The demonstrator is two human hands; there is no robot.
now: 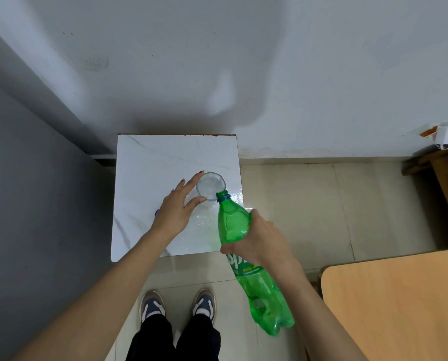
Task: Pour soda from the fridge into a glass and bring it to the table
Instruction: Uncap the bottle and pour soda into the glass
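A clear glass (211, 185) stands on a small white marble-topped stand (150, 162). My left hand (177, 208) holds the glass from its left side, thumb and fingers against its wall. My right hand (261, 239) grips a large green soda bottle (246, 259) around its upper body. The bottle is tilted, its uncapped mouth with a blue ring resting at the glass's near rim. A blue cap (157, 212) peeks out on the stand just left of my left wrist, mostly hidden.
A grey appliance side (30, 204) fills the left. A wooden table (399, 303) is at the lower right, dark wooden furniture (446, 178) at the far right. My shoes (177, 304) stand on a tiled floor below the stand. A white wall is behind.
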